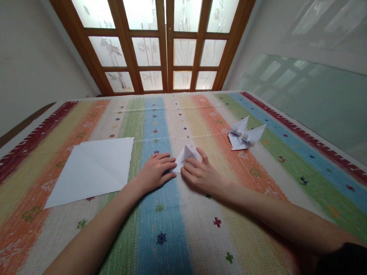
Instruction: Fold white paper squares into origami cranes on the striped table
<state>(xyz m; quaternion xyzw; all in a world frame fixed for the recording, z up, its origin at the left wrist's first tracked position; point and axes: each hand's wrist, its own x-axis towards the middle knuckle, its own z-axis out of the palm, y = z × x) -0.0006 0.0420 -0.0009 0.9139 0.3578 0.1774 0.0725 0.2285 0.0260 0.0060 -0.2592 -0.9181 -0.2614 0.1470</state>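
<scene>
A small folded sheet of white paper point(185, 154) lies on the striped tablecloth in front of me, one pointed flap standing up. My left hand point(157, 172) rests palm down at its left side, fingers stretched and a little apart, fingertips touching the paper's left corner. On the right, my right hand point(203, 176) has its fingers bent over the near right part of the paper, the index finger raised along the flap. The fingers hide that part of the fold.
Flat white paper point(94, 168) lies to the left, with a faint diagonal crease. A finished-looking folded paper piece with pointed ends point(245, 135) sits at the right. Beyond the tablecloth point(160, 242) stand wooden doors point(165, 46) with frosted panes. A glass panel point(305, 97) leans along the right wall.
</scene>
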